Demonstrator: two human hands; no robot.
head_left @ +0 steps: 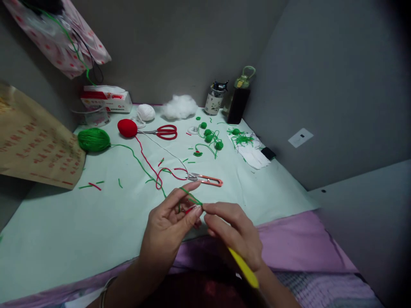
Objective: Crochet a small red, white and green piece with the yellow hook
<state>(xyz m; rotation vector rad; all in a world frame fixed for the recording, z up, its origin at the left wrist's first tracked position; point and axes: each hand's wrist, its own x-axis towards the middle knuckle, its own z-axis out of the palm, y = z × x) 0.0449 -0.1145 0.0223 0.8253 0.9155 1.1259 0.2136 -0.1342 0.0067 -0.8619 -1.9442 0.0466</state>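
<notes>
Between thumb and fingers, my left hand (168, 229) pinches a small crochet piece (194, 208) with red, white and green yarn, mostly hidden by the fingertips. Green yarn runs over the raised left index finger. My right hand (237, 233) is closed round a crochet hook (243, 267); its yellow handle sticks out below the palm, and its tip meets the piece at the left fingertips. Strands trail back toward a green yarn ball (93, 140), a red yarn ball (127, 128) and a white yarn ball (145, 112). Orange thread snips (210, 180) lie just beyond my hands.
Red-handled scissors (167, 132) lie behind the snips. White stuffing (180, 107), a pen cup (214, 100) and a dark bottle (239, 100) stand along the back. Small green crocheted balls (208, 136) and yarn scraps are scattered about. A paper bag (41, 141) is at left.
</notes>
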